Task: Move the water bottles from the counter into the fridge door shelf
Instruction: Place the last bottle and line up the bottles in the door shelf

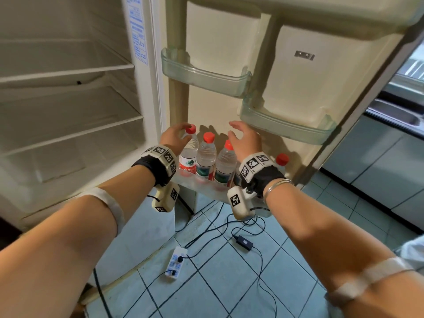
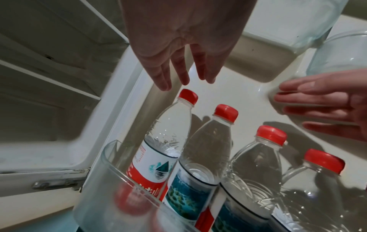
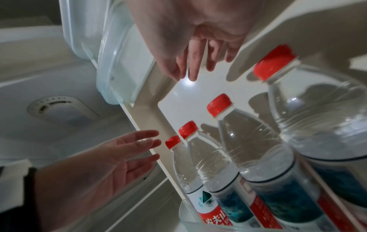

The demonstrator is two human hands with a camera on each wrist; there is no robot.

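Several clear water bottles with red caps stand upright in a row in the bottom fridge door shelf [image 1: 206,188]. The leftmost bottle [image 1: 189,154] has a red and white label; the one beside it [image 1: 206,157] has a blue-green label. My left hand [image 1: 177,136] hovers open by the leftmost bottle's cap [image 2: 188,96], fingers straight and apart from it. My right hand [image 1: 241,136] hangs open above the third bottle [image 1: 226,164], holding nothing. The rightmost bottle [image 1: 282,160] is partly hidden behind my right wrist. The wrist views show both palms [image 2: 178,62] [image 3: 194,59] with nothing in them.
Two clear upper door shelves [image 1: 202,76] [image 1: 286,127] hang just above the hands. The fridge interior with white shelves [image 1: 68,72] lies to the left. A power strip [image 1: 175,261] and cables lie on the tiled floor. A counter with a sink [image 1: 401,115] stands at the right.
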